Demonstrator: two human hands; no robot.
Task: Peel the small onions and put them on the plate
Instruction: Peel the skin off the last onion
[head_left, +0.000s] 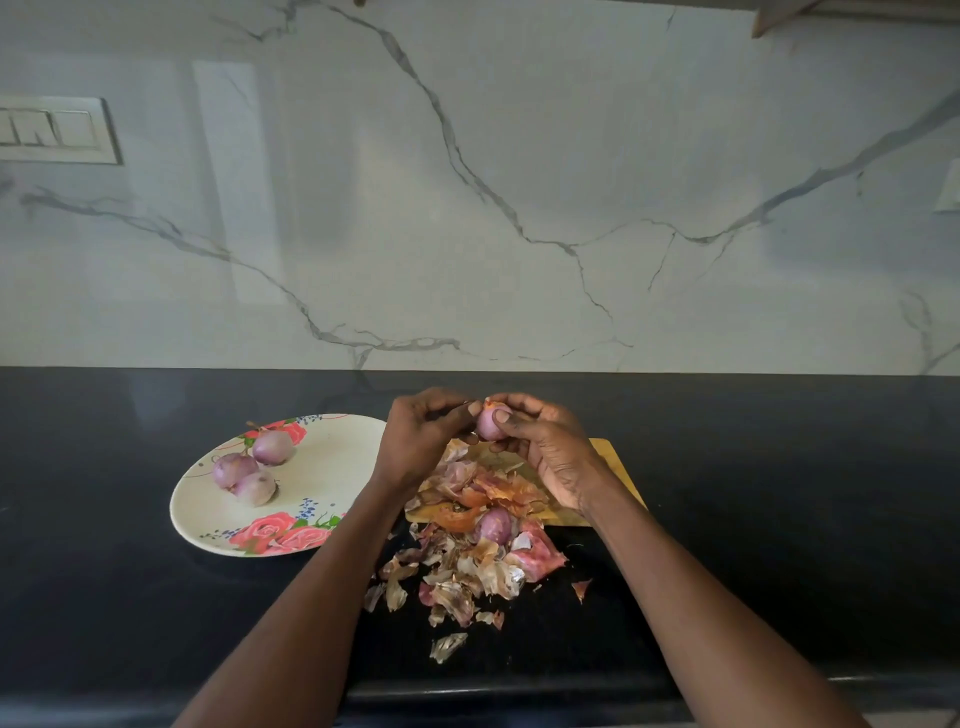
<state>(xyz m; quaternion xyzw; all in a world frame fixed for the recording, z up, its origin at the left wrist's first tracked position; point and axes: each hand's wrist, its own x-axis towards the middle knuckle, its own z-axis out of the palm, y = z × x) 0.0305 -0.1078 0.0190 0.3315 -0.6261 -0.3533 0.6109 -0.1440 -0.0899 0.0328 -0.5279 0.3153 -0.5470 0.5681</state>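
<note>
Head view, one frame.

Item 1: right hand (545, 447), raised over the far part of the board, thumb and fingers curled round a small purple-pink onion (488, 423). A scrap of orange skin clings to the top of that onion.

Item 2: left hand (421, 436), just left of the held onion, fingers bent, fingertips meeting the onion's top edge at the orange scrap. Whether they pinch the skin or only touch it cannot be told.

Item 3: round cream plate with pink rose print (322, 467), on the black stone counter (779, 493), left of the hands. It carries three peeled purple onions (244, 470), clustered and touching at its far-left part.

Item 4: pale wooden cutting board (618, 467), under and right of the hands, mostly covered.

Item 5: heap of dry brown, orange and pink onion skins (467, 561), spread from the board over its near edge onto the counter, with stray flakes nearer the viewer.

Item 6: one more small purple onion (496, 525), lying in the heap at the board's near edge, partly wrapped in skins.

Item 7: white marble-veined wall panel (467, 208) behind the counter, with a white switch plate (57, 130) at far left.
</note>
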